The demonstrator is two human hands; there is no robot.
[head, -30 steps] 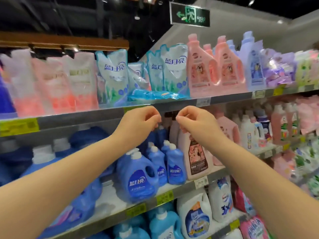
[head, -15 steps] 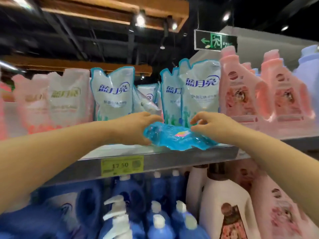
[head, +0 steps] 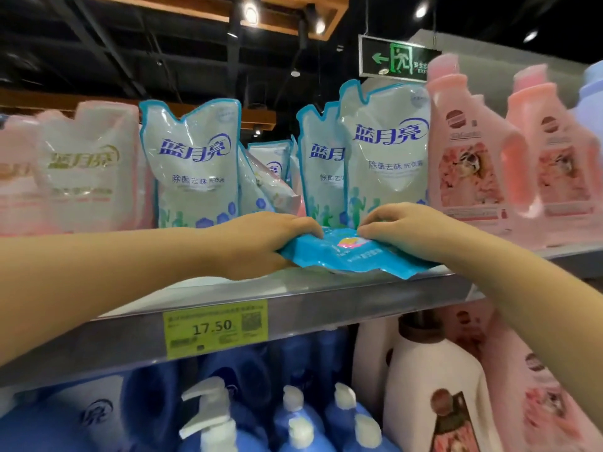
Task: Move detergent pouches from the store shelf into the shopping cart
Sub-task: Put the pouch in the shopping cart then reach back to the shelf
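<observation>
A blue detergent pouch (head: 350,256) lies flat at the front of the grey top shelf (head: 293,298). My left hand (head: 257,243) grips its left end, thumb on top. My right hand (head: 401,226) holds its right end with the fingers curled over the top. Behind them stand white and blue detergent pouches: one upright pouch (head: 195,164) to the left, two more upright pouches (head: 385,151) to the right, and a slumped pouch (head: 270,187) between them. No shopping cart is in view.
Pink-tinted pouches (head: 91,168) stand at the left of the shelf, pink bottles (head: 466,158) at the right. A yellow price tag (head: 215,327) reading 17.50 sits on the shelf edge. Blue pump bottles (head: 293,419) and white bottles (head: 434,386) fill the shelf below.
Both hands rose from in front of the shelf edge to the top shelf and took hold of the flat blue pouch. The view moved closer and tilted upward.
</observation>
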